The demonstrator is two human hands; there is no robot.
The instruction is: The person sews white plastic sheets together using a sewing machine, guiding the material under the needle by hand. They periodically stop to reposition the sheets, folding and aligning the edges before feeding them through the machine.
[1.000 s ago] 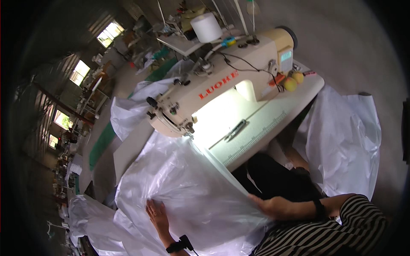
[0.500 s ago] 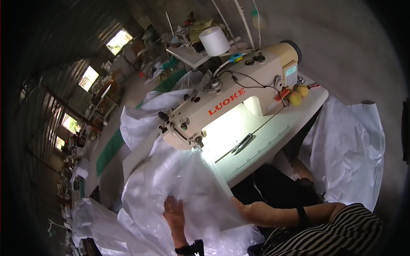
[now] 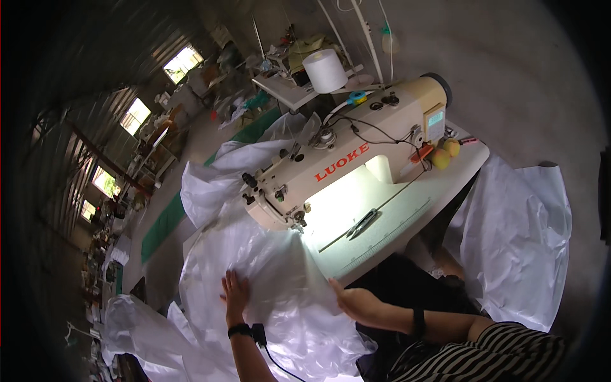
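Note:
A large white plastic sheet is spread over the left part of the sewing table and runs up to the needle of the sewing machine. My left hand lies flat on the sheet, fingers spread. At the sheet's right edge, by the table's near edge, my right hand is closed on it, with thumb and forefinger at the margin; its other fingers are curled out of sight. The machine's lamp lights the bed beside the needle. Thread snips rest on the tabletop right of the needle.
A white thread cone stands behind the machine. Two yellow-green round fruits sit at its right end. More white sheeting hangs at the right, and further folds lie behind the machine head. A green strip crosses the floor.
My left hand has slid forward and to the left over the sheet. My right hand has moved forward and left along with the sheet's edge. The snips stay on the table.

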